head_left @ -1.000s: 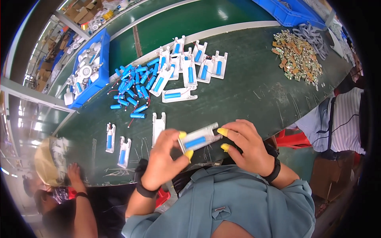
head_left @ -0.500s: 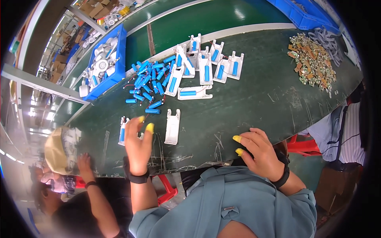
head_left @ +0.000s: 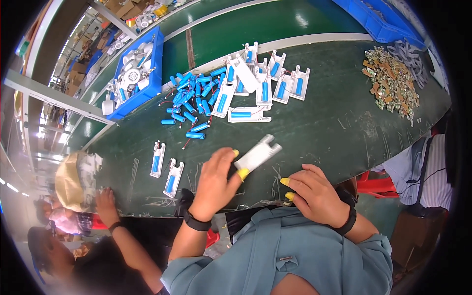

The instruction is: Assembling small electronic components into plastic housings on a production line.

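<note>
My left hand (head_left: 214,184), with yellow finger cots on thumb and forefinger, pinches a white plastic housing half (head_left: 257,154) by one end. The piece is tilted, its two-pronged end facing away to the right. At the table's near side, my right hand (head_left: 317,195) hovers with its yellow-tipped thumb and forefinger apart, holding nothing. Left of my left hand lie two white housings, one farther (head_left: 157,160) and one nearer (head_left: 173,179), each with a blue cylindrical battery in it. Beyond are a heap of blue wired batteries (head_left: 189,101) and several battery-filled housings (head_left: 264,88).
A blue crate (head_left: 156,73) of white parts stands at the far left, another blue crate (head_left: 378,27) far right. Small circuit boards (head_left: 391,81) are heaped on the green table (head_left: 324,108) beside grey strips (head_left: 410,61). A co-worker's hand (head_left: 106,202) rests on the left edge.
My left hand has moved right and now grips the white housing half, which lay flat before and is now turned. My right hand has shifted slightly left. The view has shifted a little.
</note>
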Demonstrator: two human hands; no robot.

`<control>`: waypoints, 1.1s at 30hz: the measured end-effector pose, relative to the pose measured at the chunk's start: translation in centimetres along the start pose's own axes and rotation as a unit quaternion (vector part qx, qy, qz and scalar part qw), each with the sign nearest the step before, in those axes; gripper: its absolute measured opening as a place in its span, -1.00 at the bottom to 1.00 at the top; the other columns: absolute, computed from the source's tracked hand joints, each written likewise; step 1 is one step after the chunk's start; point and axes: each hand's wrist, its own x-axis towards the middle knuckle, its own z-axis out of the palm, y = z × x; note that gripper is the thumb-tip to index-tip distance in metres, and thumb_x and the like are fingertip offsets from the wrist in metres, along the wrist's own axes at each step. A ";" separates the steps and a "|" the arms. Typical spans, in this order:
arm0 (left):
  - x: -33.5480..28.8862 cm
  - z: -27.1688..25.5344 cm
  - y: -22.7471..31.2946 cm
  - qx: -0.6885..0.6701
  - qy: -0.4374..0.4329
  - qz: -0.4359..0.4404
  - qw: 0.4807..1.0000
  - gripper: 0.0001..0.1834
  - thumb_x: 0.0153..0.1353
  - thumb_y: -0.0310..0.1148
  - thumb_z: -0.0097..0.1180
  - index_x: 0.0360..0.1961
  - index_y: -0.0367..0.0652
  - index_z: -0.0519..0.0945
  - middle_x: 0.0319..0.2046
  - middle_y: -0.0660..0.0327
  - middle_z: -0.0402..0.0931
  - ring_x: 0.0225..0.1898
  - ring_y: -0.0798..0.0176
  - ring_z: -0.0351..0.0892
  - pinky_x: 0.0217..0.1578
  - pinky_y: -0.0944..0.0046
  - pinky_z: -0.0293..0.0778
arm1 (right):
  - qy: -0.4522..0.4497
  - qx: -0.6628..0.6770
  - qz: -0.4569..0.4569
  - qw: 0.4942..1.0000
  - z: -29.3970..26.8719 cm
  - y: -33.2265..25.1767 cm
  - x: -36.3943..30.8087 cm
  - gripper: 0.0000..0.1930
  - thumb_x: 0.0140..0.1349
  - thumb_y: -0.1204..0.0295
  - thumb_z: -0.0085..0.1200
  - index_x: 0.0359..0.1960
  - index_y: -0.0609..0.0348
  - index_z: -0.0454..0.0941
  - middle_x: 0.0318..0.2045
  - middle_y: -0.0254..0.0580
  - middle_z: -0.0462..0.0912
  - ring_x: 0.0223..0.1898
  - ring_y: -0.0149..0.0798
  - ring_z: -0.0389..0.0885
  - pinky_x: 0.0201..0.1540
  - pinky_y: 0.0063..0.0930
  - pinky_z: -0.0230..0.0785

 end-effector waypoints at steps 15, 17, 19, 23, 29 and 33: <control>1.0 -4.3 -4.7 -0.155 0.103 -0.160 0.969 -0.53 0.29 -0.60 0.20 0.24 -0.28 0.53 -0.24 0.19 0.61 -0.27 0.36 0.62 -0.23 0.34 0.56 | 0.023 -0.028 -0.023 0.999 -2.0 0.3 -0.1 -0.62 0.09 0.55 0.31 -0.01 0.25 0.61 -0.13 -0.12 0.63 -0.06 -0.02 0.61 0.21 -0.02 0.42; -0.3 -4.8 -3.4 -0.390 0.138 -0.155 0.897 -0.60 0.35 -0.68 0.12 0.20 -0.24 0.56 -0.06 0.16 0.62 -0.13 0.27 0.67 -0.08 0.27 0.65 | 0.039 -0.011 -0.013 0.999 -2.0 0.1 -0.1 -0.60 0.09 0.55 0.32 0.01 0.25 0.61 -0.11 -0.10 0.63 -0.06 0.00 0.62 0.20 -0.03 0.43; -1.0 -4.3 -2.0 -0.438 0.107 -0.132 0.883 -0.61 0.34 -0.68 0.14 0.18 -0.24 0.57 -0.02 0.13 0.62 -0.10 0.25 0.67 -0.05 0.26 0.65 | 0.055 0.003 0.000 0.998 -1.8 -0.5 0.1 -0.59 0.08 0.54 0.33 0.02 0.26 0.60 -0.09 -0.09 0.62 -0.06 0.01 0.62 0.18 -0.03 0.45; -2.0 -1.5 1.8 -0.517 -0.020 -0.093 0.851 -0.61 0.26 -0.71 0.22 0.11 -0.26 0.58 0.03 0.07 0.60 -0.01 0.17 0.67 0.05 0.18 0.63 | 0.077 0.038 -0.024 0.996 -1.2 -1.5 1.5 -0.45 0.07 0.46 0.38 0.14 0.25 0.54 0.09 0.00 0.57 0.12 0.13 0.57 0.18 0.03 0.44; -2.0 1.8 4.5 -0.526 -0.134 -0.052 0.838 -0.55 0.24 -0.79 0.15 0.14 -0.29 0.53 0.05 0.11 0.58 0.05 0.26 0.63 0.10 0.22 0.58 | 0.036 0.038 -0.048 0.997 -0.8 -1.5 0.5 -0.45 0.03 0.50 0.39 0.12 0.24 0.52 -0.03 -0.04 0.64 -0.02 0.06 0.65 0.11 -0.04 0.48; 1.0 1.7 4.9 -0.404 -0.192 -0.014 0.894 -0.40 0.16 -0.70 0.19 0.26 -0.28 0.41 0.19 0.01 0.47 0.15 0.10 0.59 0.16 0.18 0.52 | 0.050 0.014 0.008 0.999 -1.3 -0.4 -0.5 -0.55 0.02 0.65 0.30 0.02 0.25 0.57 -0.15 -0.05 0.66 -0.18 0.04 0.65 -0.07 -0.14 0.52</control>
